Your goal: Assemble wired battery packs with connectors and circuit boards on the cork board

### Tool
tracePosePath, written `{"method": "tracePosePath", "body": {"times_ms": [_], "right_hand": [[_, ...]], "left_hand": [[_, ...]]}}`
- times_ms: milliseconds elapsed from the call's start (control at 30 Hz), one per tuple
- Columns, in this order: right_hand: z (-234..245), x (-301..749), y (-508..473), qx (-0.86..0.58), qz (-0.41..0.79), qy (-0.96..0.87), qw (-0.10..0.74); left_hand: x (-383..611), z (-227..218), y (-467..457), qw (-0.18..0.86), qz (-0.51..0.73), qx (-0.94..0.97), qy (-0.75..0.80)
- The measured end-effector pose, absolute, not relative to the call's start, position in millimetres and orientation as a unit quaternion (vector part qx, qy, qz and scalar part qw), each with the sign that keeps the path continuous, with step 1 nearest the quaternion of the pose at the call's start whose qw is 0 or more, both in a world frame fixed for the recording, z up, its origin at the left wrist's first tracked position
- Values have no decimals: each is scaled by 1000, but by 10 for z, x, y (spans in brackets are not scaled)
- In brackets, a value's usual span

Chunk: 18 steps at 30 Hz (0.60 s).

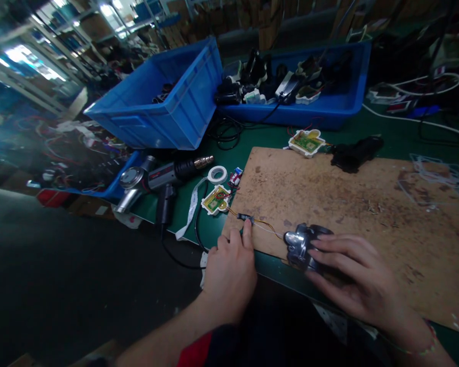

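Note:
My left hand (231,265) is closed at the edge of a worn brown board, its index fingertip on a short black sleeve (245,217) around thin wires; its thumb is hidden. The wires (265,226) run from a green circuit board in a white frame (216,200), on the left, to a dark, shiny plastic housing (299,245). My right hand (352,275) is closed around the housing's right side, thumb below and fingers on top. Its underside is hidden.
The brown board (329,193) lies on a green table. Around it are a heat gun (168,176), a white tape roll (217,175), a second framed circuit board (306,142) and a black housing (355,154). Behind stand a blue crate (191,97) and a filled blue tray (329,118).

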State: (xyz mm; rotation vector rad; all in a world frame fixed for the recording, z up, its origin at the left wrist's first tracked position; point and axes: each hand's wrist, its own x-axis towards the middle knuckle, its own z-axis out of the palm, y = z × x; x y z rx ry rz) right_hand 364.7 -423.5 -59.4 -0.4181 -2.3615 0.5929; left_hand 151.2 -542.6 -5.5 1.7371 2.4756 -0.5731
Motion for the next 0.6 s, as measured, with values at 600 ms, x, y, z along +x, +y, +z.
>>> {"method": "tracePosePath", "body": {"times_ms": [600], "right_hand": [[-591, 3647, -4266, -164, 222, -896, 349]], "left_hand": [[764, 493, -5054, -96, 33, 657, 747]]}}
